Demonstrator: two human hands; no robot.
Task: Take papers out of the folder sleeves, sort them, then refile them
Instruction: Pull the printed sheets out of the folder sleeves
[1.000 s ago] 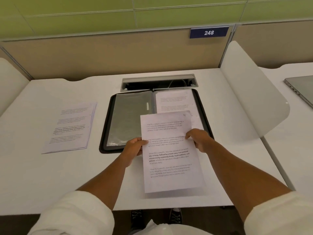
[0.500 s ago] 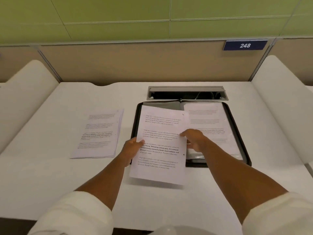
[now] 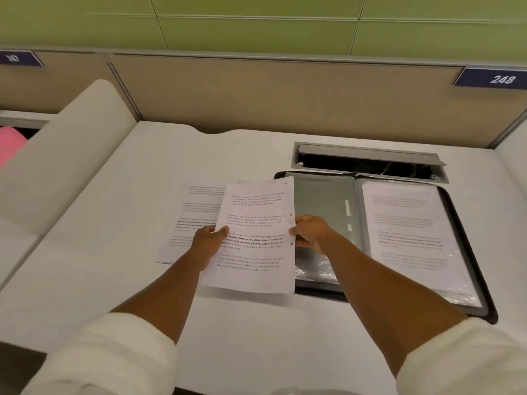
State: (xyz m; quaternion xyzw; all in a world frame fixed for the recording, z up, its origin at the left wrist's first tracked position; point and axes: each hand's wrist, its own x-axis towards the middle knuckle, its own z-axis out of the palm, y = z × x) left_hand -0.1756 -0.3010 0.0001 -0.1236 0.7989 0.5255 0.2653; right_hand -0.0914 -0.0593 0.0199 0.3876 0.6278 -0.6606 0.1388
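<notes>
1. Between the two hands, a printed sheet [image 3: 253, 238] is held off the table [image 3: 114, 266], tilted, its lower edge toward the person.
2. Left hand [image 3: 209, 242] pinches the sheet's left edge, thumb on the printed face; right hand [image 3: 309, 230] pinches the right edge, fingers curled behind. A two-sided grip appears meant to keep the limp page flat.
3. Just left of and partly beneath the left-hand grip lies a stack of papers [image 3: 194, 212] on the table; judged, the sheet is bound for it as part of sorting.
4. Right of the right-hand grip, the folder [image 3: 470, 252] lies open: its near sleeve [image 3: 322, 201] looks empty, the far sleeve holds a page [image 3: 407, 235].
5. Sheet is white with four blocks of text, one partly bold, and small dark marks along its right margin; no creases visible.
</notes>
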